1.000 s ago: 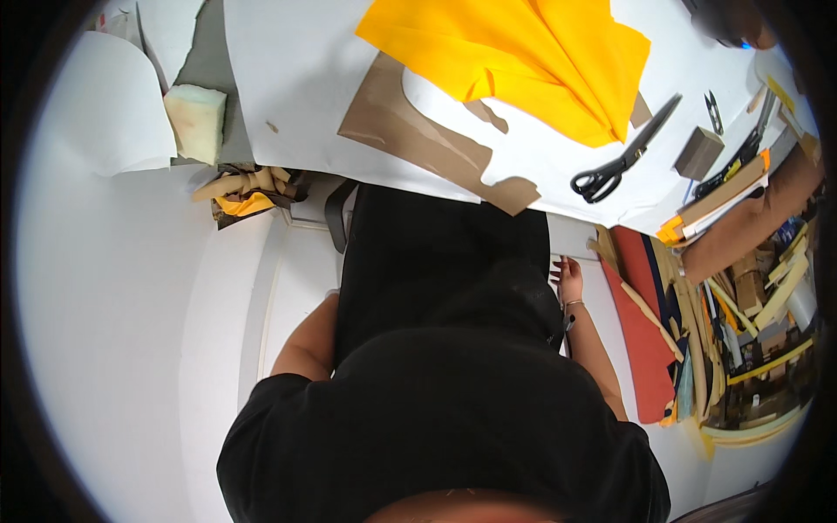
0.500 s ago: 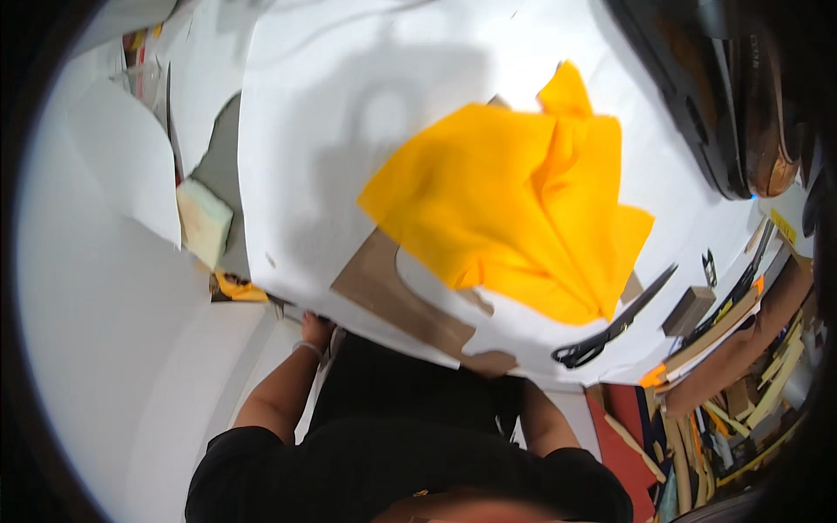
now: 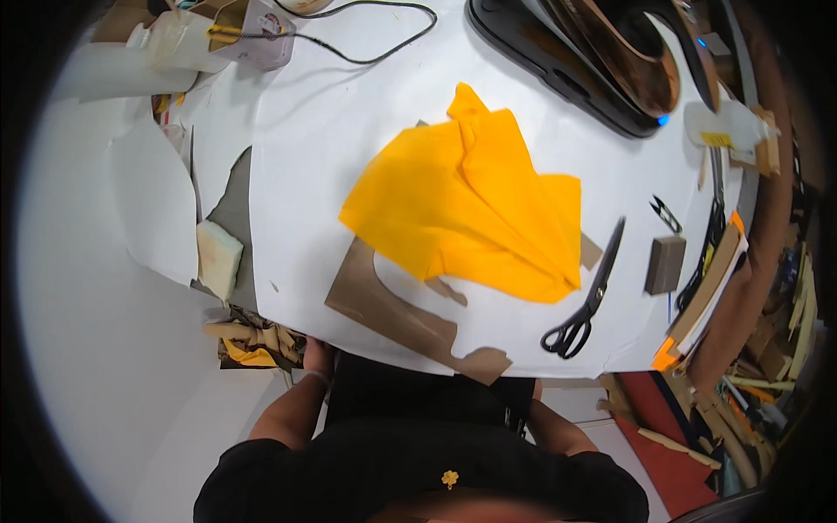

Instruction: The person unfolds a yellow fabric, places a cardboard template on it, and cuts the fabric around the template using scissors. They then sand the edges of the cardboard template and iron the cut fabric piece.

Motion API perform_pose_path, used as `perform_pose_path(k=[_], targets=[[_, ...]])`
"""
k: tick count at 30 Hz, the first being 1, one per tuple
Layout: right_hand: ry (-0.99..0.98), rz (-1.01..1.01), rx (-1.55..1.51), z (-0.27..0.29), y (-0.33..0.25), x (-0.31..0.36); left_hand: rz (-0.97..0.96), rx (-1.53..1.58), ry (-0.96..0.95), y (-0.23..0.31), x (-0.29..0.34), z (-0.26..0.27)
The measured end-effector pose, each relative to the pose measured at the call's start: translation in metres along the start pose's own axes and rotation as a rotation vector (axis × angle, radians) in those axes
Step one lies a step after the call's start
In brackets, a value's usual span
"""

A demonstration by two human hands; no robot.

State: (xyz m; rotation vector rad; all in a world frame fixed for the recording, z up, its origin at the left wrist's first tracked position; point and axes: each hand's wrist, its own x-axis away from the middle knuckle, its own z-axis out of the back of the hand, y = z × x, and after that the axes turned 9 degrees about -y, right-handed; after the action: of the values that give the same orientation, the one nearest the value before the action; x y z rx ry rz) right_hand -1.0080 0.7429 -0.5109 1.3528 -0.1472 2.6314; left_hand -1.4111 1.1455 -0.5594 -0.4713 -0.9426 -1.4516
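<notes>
My left hand (image 3: 316,356) is down at the table's near edge, beside a box of scraps (image 3: 253,340) holding brown and yellow pieces. Its fingers are mostly hidden, so I cannot tell if they grip anything. My right forearm (image 3: 558,427) drops beside my body, with that hand out of sight. A crumpled yellow cloth (image 3: 471,209) lies mid-table, partly over a curved brown piece of sheet material (image 3: 384,307). That piece's lower end reaches past the near edge. Black-handled scissors (image 3: 595,301) lie to the cloth's right, pointing away from me.
Far right stands a black and copper-coloured iron (image 3: 610,78). Small snips (image 3: 665,213), a brown block (image 3: 665,266) and a translucent bottle (image 3: 724,126) lie on the right. A pale foam piece (image 3: 220,257) is at left. A black cord (image 3: 366,62) runs from a container (image 3: 270,39).
The view has shifted, so more of the far table, iron and scrap box shows. My left hand stays at the near edge. The yellow cloth appears unmoved on the table.
</notes>
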Motion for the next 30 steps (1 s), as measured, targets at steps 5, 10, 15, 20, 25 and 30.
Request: perform_pose_path(k=[5,10,15,20,25,30], targets=[[0.088,-0.030,-0.098,0.002,0.040,-0.037,-0.220,-0.213,0.250,0.039,-0.003,0.003],[0.159,0.230,0.061,0.004,0.049,-0.058,-0.331,-0.015,0.379,0.061,-0.022,-0.007],[0.229,0.405,0.563,0.034,0.002,-0.024,-0.492,-0.434,0.367,0.053,0.013,0.005],[0.397,0.668,0.191,0.059,-0.082,0.043,-0.904,-0.412,0.317,0.156,0.032,0.035],[0.309,1.019,0.347,0.030,-0.079,0.004,-1.038,-0.445,0.096,0.135,-0.018,0.025],[-0.295,0.877,0.121,0.044,-0.006,0.151,-0.722,-0.307,-0.828,0.080,0.133,0.043]])
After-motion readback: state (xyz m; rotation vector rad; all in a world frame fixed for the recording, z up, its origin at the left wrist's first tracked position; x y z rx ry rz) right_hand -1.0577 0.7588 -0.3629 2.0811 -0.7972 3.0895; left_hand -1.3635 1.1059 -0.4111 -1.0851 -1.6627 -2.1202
